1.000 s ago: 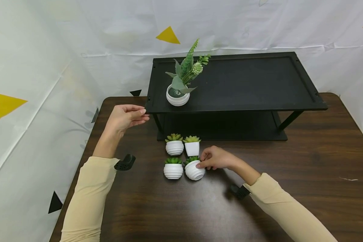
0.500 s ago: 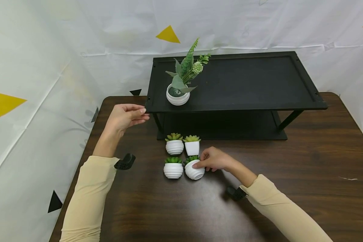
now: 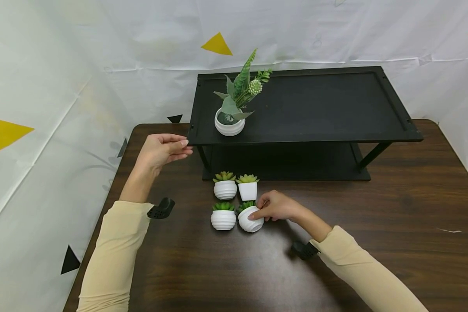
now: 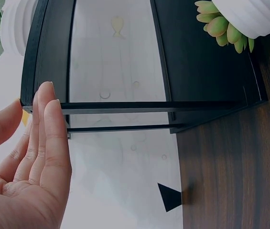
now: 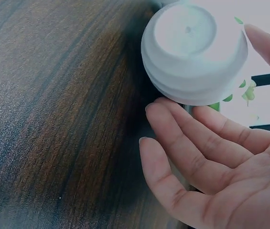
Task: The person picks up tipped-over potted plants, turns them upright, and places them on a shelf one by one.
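My left hand [image 3: 163,151] pinches the front left corner of a black two-tier shelf [image 3: 316,104], thumb on top and fingers beneath, as the left wrist view also shows. My right hand [image 3: 278,205] grips a small potted succulent [image 3: 251,219] between thumb and fingers. Its ribbed white pot [image 5: 197,57] tilts, with the round base turned toward the right wrist camera. Left of it stands another green succulent in a ribbed pot [image 3: 223,220]. Behind these are a reddish-tipped succulent [image 3: 225,190] and a pale green one in a smooth, tapered white pot [image 3: 248,191].
A taller leafy plant in a white pot [image 3: 229,123] stands on the shelf's upper tier at the left. The lower tier [image 3: 288,167] lies just behind the succulents. A brown wooden table [image 3: 203,268] carries everything, with white sheeting [image 3: 148,34] behind and at the sides.
My right thumb has shifted slightly left on the tilted pot, and my right wrist has moved a little left. My left hand and the other plants stay where they were.
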`<state>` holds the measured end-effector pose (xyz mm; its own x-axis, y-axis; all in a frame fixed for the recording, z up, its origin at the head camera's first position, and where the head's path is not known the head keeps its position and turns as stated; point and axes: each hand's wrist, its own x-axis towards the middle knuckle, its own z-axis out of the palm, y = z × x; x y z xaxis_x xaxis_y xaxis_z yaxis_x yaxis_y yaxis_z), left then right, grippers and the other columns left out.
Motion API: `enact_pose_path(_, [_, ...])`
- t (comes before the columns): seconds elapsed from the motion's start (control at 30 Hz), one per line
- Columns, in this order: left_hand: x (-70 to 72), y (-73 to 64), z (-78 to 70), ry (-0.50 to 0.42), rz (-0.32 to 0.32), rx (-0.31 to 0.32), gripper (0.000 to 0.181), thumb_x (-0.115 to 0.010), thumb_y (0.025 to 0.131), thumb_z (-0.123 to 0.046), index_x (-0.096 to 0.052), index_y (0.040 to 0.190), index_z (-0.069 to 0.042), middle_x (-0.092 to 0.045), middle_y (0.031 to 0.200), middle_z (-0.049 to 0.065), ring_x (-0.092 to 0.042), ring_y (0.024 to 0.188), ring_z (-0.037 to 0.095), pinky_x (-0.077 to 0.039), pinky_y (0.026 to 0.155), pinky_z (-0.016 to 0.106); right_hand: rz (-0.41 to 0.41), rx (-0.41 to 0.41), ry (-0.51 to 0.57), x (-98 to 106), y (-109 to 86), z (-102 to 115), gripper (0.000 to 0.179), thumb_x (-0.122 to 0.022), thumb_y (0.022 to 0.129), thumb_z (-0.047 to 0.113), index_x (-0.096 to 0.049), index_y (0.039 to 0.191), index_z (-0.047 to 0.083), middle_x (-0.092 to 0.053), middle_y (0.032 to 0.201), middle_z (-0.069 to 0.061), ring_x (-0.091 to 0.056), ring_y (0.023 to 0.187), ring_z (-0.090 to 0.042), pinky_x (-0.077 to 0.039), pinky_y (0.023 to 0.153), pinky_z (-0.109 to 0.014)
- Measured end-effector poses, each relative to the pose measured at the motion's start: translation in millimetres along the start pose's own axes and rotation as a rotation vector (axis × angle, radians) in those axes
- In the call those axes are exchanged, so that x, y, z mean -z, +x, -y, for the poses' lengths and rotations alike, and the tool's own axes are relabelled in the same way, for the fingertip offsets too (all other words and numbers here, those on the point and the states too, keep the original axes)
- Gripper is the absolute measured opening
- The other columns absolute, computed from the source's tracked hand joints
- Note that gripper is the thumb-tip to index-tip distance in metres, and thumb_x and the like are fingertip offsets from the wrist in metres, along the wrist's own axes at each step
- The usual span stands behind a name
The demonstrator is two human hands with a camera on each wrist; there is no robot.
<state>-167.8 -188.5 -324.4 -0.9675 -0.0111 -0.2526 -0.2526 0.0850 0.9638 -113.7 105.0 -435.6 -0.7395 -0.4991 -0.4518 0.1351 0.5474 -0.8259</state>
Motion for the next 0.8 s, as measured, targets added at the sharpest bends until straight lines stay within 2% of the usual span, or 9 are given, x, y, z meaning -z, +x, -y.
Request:
enact_pose_path(0.2, [0.1,-0.3,0.2,-0.018,-0.002,0.004,0.023,-0.062,0.085,0.001,-0.059,0.105,0.011,-0.067,0.077,0.008,-0.067,0.071,0.019,-0.056,0.07,0.03,0.02,0.029,-0.003,-1,1.1,-3,0.033,-0.077,0.074,0.02,-0.059,0.091,-0.002,-0.059,0.066,-0.004,-0.056,0.062,-0.019,-0.043,0.049,-0.023])
enact_pose_path(0.37, [-0.5,-1.3,-0.8,-0.032,0.005,0.005,0.023,-0.063,0.085,0.0,-0.059,0.105,0.01,-0.067,0.077,0.009,-0.067,0.071,0.019,-0.056,0.072,0.031,0.024,0.065,-0.003,-2,2.4,-5,0.034,-0.076,0.074,0.017,-0.058,0.094,-0.005,-0.06,0.071,-0.003,-0.055,0.062,-0.015,-0.046,0.052,-0.025])
enact_pose_path(0.6, [-0.5,-2.9,-2.1,0.018,0.034,0.001,0.028,-0.061,0.087,-0.001,-0.055,0.11,0.013,-0.067,0.076,0.004,-0.067,0.072,0.015,-0.055,0.072,0.028,-0.001,0.1,-0.006,1,0.4,-8,0.036,-0.078,0.071,0.013,-0.058,0.094,-0.006,-0.062,0.08,-0.007,-0.055,0.073,-0.012,-0.046,0.062,-0.023])
enact_pose_path(0.8, [-0.3,-3.1,-2.6,0.012,0.022,0.004,0.026,-0.061,0.086,0.0,-0.056,0.109,0.012,-0.067,0.077,0.005,-0.067,0.072,0.016,-0.055,0.072,0.029,-0.002,0.135,0.037,5,-3.1,-12,0.037,-0.078,0.069,0.009,-0.057,0.095,-0.007,-0.062,0.08,-0.008,-0.056,0.072,-0.013,-0.047,0.063,-0.024])
